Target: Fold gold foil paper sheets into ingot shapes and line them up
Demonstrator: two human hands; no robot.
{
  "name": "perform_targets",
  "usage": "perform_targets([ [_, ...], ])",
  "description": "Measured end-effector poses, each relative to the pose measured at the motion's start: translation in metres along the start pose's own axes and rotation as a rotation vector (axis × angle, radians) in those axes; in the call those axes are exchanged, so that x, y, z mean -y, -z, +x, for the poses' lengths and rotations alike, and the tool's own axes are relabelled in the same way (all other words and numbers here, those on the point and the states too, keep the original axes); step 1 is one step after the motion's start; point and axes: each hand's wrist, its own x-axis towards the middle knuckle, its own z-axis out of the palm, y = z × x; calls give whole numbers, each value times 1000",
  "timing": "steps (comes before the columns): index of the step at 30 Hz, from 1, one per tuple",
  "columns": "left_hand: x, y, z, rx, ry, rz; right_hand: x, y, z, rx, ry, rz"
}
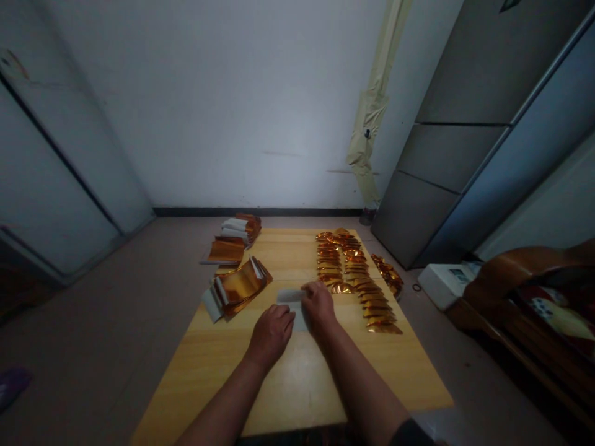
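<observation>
A pale grey-white sheet of paper (287,296) lies on the wooden table between my hands, its far part raised or curled. My left hand (273,328) is closed at the sheet's left edge, fingers curled onto it. On the right side my right hand (318,305) pinches the sheet near its far edge. Left of my hands is a loose stack of gold foil paper (239,285) with pale backing. Rows of folded gold foil pieces (331,260) stand at the right, overlapping one another.
The wooden table (223,384) reaches toward a white wall. More foil paper stacks (226,251) lie at its far left corner. Beyond the right edge are more gold pieces (388,275), a grey refrigerator (432,148), a white box (444,285) and a carved wooden seat (506,310).
</observation>
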Motion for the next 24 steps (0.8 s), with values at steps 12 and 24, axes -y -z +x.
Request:
perform_targets([
  [12, -9, 6, -2, -56, 149, 1, -2, 2, -28, 110, 408, -473],
  [24, -6, -4, -5, -63, 112, 143, -1, -1, -31, 104, 438, -501],
])
